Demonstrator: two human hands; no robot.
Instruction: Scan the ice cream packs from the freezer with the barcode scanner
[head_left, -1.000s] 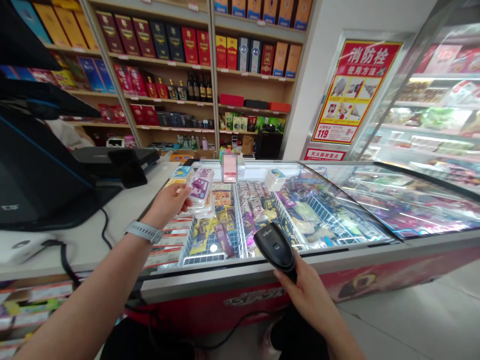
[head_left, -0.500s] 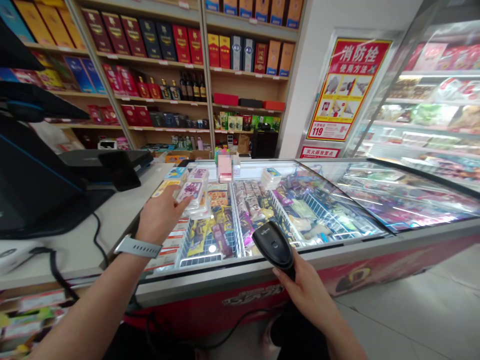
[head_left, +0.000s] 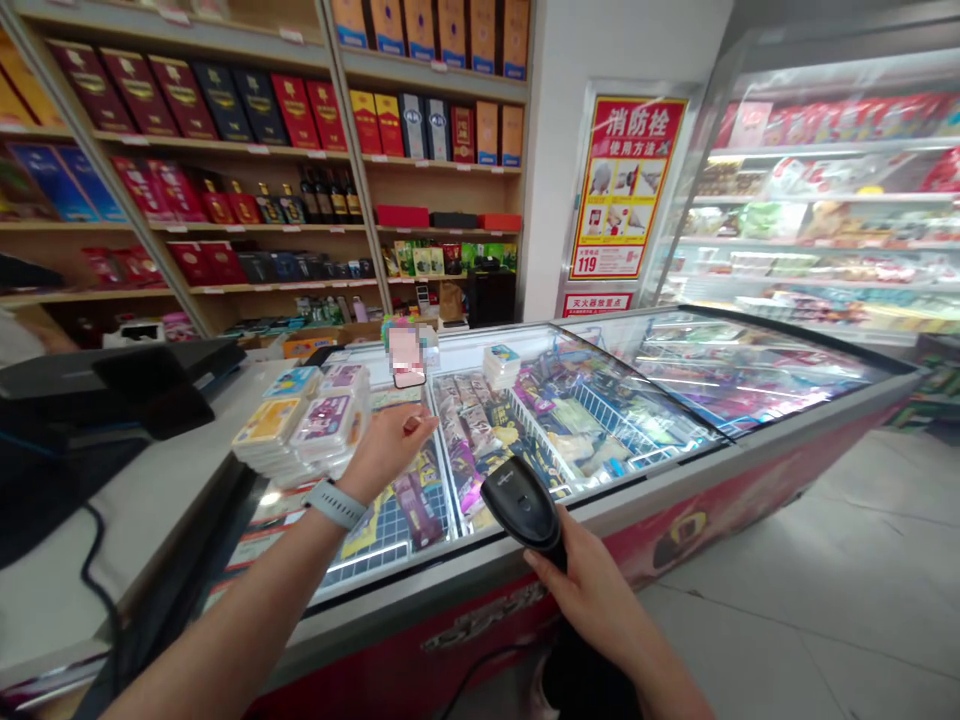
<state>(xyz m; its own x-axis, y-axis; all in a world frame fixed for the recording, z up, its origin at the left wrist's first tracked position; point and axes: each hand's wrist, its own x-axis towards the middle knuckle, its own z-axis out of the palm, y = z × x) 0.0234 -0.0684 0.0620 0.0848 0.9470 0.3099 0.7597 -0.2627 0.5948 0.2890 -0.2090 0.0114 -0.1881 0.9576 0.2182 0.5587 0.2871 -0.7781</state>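
My right hand [head_left: 581, 565] is wrapped round the handle of a black barcode scanner [head_left: 521, 505], held over the freezer's front edge. My left hand [head_left: 394, 440], with a grey watch band at the wrist, hovers above the freezer glass with its fingers curled; nothing shows in it. To its left, stacks of clear plastic boxes with purple labels [head_left: 326, 420] and yellow labels [head_left: 270, 420] stand on the freezer's left end. A smaller stack of similar boxes [head_left: 501, 367] rests farther right on the glass. Behind my left hand is a pink phone-like item [head_left: 407, 350], partly blurred.
The chest freezer [head_left: 645, 480] stretches right, with wire baskets and packets under its glass. At left, a counter [head_left: 172, 480] carries a black device [head_left: 154, 390] and a cable. Shelves of boxes and bottles [head_left: 225, 145] stand behind. A lit display fridge [head_left: 825, 200] is at right.
My left hand has left the purple-labelled boxes and moved right over the glass, its fingers now curled. The view has turned right. The scanner remains in my right hand.
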